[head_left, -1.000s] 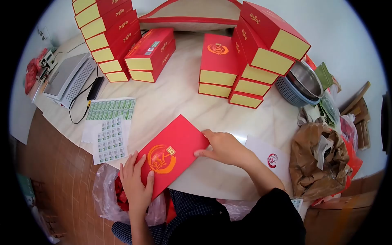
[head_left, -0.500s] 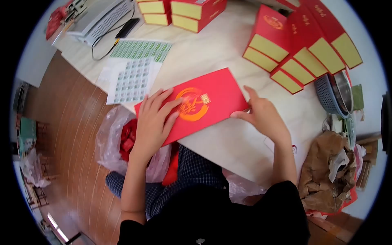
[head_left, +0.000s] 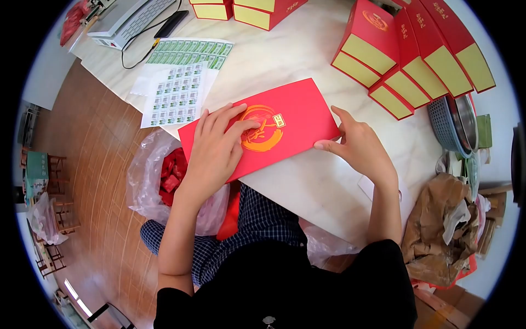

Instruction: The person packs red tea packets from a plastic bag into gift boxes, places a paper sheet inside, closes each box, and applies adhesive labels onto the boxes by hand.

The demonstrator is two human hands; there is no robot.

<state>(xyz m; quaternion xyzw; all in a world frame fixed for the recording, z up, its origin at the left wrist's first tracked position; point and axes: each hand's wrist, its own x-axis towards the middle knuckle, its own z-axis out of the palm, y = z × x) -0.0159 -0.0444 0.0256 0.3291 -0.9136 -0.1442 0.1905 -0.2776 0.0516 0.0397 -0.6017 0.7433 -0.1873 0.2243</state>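
Note:
A flat red gift box [head_left: 298,109], with an orange ring and gold lettering on its lid, lies aslant near the table's front edge. Across its left part rests my left hand [head_left: 216,148], palm down with fingers spread, partly covering the ring emblem. My right hand [head_left: 359,145] is at the box's right end, thumb at the near corner and forefinger raised along the short side. Its other fingers are curled behind the end and partly hidden. Beyond the box lie a sheet of small printed labels [head_left: 176,97] and a sheet of green labels [head_left: 192,53].
Red boxes with yellow ends [head_left: 364,46] stand stacked at the back right, more red boxes [head_left: 252,16] at the back. A blue-grey basket [head_left: 442,126] holds a metal bowl. Below the table edge hangs a plastic bag [head_left: 145,186] with red pieces. Brown paper [head_left: 438,219] lies right.
The whole view has shifted, so things sit higher in the picture. My left hand has slid a little rightward over the lid. My right hand stays at the box's right end.

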